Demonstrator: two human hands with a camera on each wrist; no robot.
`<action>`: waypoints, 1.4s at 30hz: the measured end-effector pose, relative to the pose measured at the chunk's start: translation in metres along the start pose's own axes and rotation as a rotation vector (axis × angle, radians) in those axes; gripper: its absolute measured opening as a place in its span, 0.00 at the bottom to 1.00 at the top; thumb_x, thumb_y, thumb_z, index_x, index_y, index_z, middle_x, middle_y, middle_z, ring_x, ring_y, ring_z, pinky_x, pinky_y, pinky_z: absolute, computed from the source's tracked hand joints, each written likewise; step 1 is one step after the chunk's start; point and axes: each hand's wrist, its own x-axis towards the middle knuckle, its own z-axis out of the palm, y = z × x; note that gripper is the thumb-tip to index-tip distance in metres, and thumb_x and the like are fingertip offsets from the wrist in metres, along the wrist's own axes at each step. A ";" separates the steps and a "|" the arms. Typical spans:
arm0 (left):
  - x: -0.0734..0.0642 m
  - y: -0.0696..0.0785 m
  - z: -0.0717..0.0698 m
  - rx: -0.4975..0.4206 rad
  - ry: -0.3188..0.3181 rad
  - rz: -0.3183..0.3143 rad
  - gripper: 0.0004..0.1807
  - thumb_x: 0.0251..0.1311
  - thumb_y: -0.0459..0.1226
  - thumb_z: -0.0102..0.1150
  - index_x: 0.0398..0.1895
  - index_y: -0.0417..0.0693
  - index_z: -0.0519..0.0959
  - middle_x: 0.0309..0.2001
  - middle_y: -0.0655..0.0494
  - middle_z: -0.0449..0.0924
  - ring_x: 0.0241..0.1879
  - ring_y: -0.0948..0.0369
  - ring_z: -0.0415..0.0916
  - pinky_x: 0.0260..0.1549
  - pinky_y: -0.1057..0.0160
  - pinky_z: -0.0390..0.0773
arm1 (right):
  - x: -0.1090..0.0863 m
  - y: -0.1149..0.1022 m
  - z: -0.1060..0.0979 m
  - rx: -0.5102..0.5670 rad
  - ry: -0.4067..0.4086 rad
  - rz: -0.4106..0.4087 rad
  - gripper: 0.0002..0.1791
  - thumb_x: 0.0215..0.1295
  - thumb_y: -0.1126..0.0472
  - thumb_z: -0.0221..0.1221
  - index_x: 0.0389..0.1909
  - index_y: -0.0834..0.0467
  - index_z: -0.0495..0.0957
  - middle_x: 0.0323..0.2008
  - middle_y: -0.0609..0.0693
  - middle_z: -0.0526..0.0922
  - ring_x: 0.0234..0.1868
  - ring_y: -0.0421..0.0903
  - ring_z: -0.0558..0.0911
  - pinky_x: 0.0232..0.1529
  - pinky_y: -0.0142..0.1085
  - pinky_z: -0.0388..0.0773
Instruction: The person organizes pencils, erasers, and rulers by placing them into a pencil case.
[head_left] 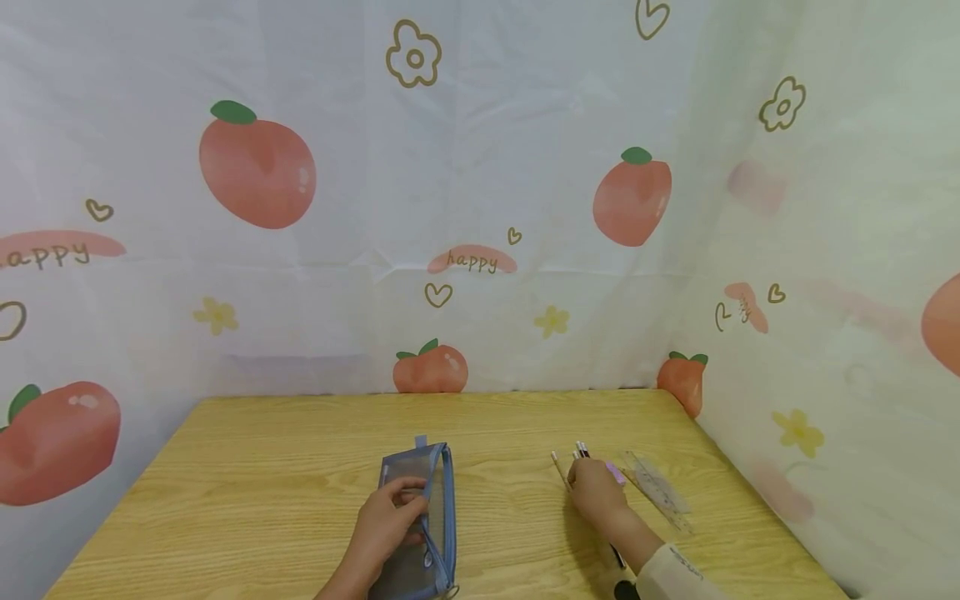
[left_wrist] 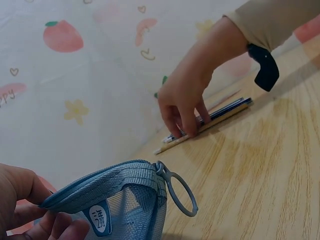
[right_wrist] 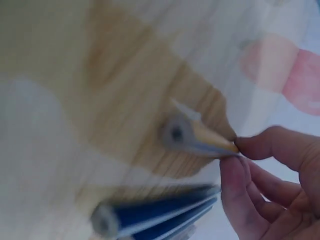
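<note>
Over my feed I judged the work barely begun: the mesh pouch (head_left: 411, 565), at the near middle of the table (head_left: 285, 467), had its zip undone, while blue pencils (right_wrist: 160, 215), a pink item (head_left: 615, 473) and a clear ruler (head_left: 660, 487) lay loose to the right, left to be handled. I had the left hand (head_left: 386, 518) partly closed, pinching the pouch's rim. The right hand (head_left: 597, 497), well apart from it, pinched a yellow pencil (right_wrist: 211, 140) between thumb and finger; I couldn't tell whether that had left the tabletop.
</note>
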 end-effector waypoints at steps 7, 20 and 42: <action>0.000 -0.001 0.000 -0.014 -0.002 -0.009 0.22 0.47 0.34 0.54 0.49 0.38 0.74 0.35 0.47 0.78 0.26 0.59 0.75 0.21 0.60 0.80 | -0.002 -0.007 0.006 0.203 -0.104 0.033 0.10 0.38 0.73 0.64 0.26 0.67 0.75 0.18 0.50 0.75 0.18 0.41 0.73 0.16 0.32 0.71; 0.001 -0.001 0.000 -0.020 0.008 -0.006 0.21 0.46 0.34 0.55 0.48 0.38 0.74 0.35 0.46 0.77 0.27 0.59 0.74 0.21 0.60 0.80 | -0.004 -0.022 0.016 0.563 -0.247 0.161 0.13 0.44 0.69 0.57 0.34 0.69 0.75 0.23 0.51 0.75 0.19 0.42 0.73 0.16 0.35 0.75; 0.001 0.001 -0.001 -0.028 0.013 -0.013 0.22 0.45 0.33 0.55 0.48 0.37 0.74 0.36 0.46 0.77 0.28 0.59 0.74 0.22 0.60 0.80 | -0.001 -0.050 0.033 1.012 -0.381 0.241 0.22 0.49 0.68 0.57 0.46 0.73 0.70 0.26 0.53 0.77 0.22 0.43 0.77 0.26 0.38 0.80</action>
